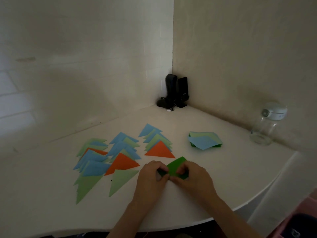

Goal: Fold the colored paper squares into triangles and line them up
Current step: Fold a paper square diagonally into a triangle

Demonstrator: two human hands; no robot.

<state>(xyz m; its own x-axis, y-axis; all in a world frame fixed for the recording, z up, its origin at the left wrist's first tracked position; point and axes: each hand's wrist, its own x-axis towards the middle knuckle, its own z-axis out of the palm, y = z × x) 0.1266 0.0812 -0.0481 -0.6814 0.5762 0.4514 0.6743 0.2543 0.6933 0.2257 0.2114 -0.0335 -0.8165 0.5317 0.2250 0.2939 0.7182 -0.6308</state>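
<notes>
Fingers [163, 176] of the left hand [151, 179] and right hand [192, 177] curl onto a dark green paper [176, 167], pinching it against the white desk [223, 169]. Just left lie three overlapping rows of folded triangles [120, 152] in blue, light green and orange. Behind, right, sits a stack of unfolded squares [204, 140]; farther right, a clear jar [264, 127].

one head-worn view looks forward and down from just above and behind the hands [169, 176], close over the near edge of the bench [214, 177]. it faces the wall corner [172, 66] well beyond the hands. no second view shares the scene.
</notes>
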